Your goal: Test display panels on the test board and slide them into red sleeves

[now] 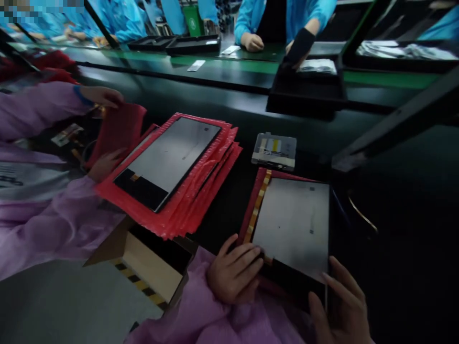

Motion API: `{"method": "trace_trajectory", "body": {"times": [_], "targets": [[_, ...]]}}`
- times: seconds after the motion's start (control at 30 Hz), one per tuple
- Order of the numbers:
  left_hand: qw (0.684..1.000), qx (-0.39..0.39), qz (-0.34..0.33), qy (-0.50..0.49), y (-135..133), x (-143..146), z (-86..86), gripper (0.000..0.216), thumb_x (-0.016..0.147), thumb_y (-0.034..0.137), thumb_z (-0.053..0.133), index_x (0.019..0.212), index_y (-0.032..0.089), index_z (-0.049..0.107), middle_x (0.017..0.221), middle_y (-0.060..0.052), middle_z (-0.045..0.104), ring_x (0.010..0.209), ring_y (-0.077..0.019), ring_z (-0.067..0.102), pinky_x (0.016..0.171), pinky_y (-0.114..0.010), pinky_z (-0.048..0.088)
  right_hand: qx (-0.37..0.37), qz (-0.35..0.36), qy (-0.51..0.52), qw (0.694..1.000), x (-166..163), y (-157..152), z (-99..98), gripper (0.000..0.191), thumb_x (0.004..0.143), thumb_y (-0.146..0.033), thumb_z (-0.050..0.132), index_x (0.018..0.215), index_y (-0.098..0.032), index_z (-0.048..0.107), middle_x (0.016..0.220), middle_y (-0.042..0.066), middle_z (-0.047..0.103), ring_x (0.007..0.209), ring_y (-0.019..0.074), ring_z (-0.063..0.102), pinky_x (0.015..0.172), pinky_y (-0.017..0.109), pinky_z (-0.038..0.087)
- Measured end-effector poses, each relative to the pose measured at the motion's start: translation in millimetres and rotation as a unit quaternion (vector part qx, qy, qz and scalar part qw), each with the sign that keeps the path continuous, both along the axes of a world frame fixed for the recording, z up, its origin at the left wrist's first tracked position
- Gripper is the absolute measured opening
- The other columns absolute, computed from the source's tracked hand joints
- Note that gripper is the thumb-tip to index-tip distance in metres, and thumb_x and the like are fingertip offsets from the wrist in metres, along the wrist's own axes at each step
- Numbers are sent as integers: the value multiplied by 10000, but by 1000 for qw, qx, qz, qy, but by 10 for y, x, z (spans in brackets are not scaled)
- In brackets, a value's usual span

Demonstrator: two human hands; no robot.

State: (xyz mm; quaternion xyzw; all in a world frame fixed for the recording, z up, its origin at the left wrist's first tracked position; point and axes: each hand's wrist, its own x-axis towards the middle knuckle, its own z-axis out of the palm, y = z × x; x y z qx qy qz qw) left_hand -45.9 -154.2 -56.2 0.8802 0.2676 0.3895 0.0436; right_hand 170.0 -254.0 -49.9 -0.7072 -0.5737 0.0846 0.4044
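Observation:
A flat display panel (294,224) with a silver-grey back and a dark lower strip lies in front of me, an amber tape strip (258,205) along its left side. Under it shows a red bubble-wrap sleeve (251,210). My left hand (234,272) holds the panel's lower left corner, fingers bent over the edge beside the tape. At the lower right corner, my right hand (342,306) grips the edge between thumb and fingers. Parts of both hands' undersides are hidden.
Left of the panel stands a stack of red bubble-wrap sleeves (201,200) topped by another panel (172,153). A co-worker's hand (103,95) holds red wrap. Behind sits a clear plastic case (275,150); a cardboard box (154,263) is below. Black trays (304,91) line the far bench.

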Motion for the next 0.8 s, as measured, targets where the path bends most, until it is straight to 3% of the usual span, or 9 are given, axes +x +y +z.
{"method": "trace_trajectory", "body": {"times": [0.17,0.27,0.4,0.57,0.8], "targets": [[996,-32,-32,73,103,-63,3,263,804,201,572,1046,145,656,1072,-62,697,1090,-173,597,1144,-402,353,-87,-28,13,996,27,-36,139,348,931,-389,500,1218,-193,521,1347,110,489,1218,264,510,973,487,476],[993,-48,-8,104,112,-95,53,252,819,201,568,1051,173,663,1099,-50,686,1088,-170,587,1097,-380,388,-137,-89,-47,985,160,10,215,455,934,-510,450,1225,-174,547,1234,111,557,1090,263,550,872,451,501],[989,-58,17,133,93,-102,118,219,847,216,570,1035,214,682,1071,-25,689,1055,-175,585,1087,-410,358,-236,-78,-92,964,293,164,215,512,929,-594,361,1065,-170,613,993,90,608,913,249,565,739,397,479],[985,-91,23,143,67,-77,168,206,868,223,572,1041,208,682,1076,-22,684,1067,-184,580,1100,-446,319,-269,-77,-56,959,282,363,205,394,904,-501,342,865,-190,580,901,65,613,833,221,586,664,341,433],[984,-106,42,139,0,-22,204,205,903,250,532,1035,182,673,1065,-23,681,1060,-179,581,1113,-455,306,-294,-86,32,951,386,434,282,370,826,-523,377,800,-202,560,772,52,611,694,201,573,668,344,440]]}}
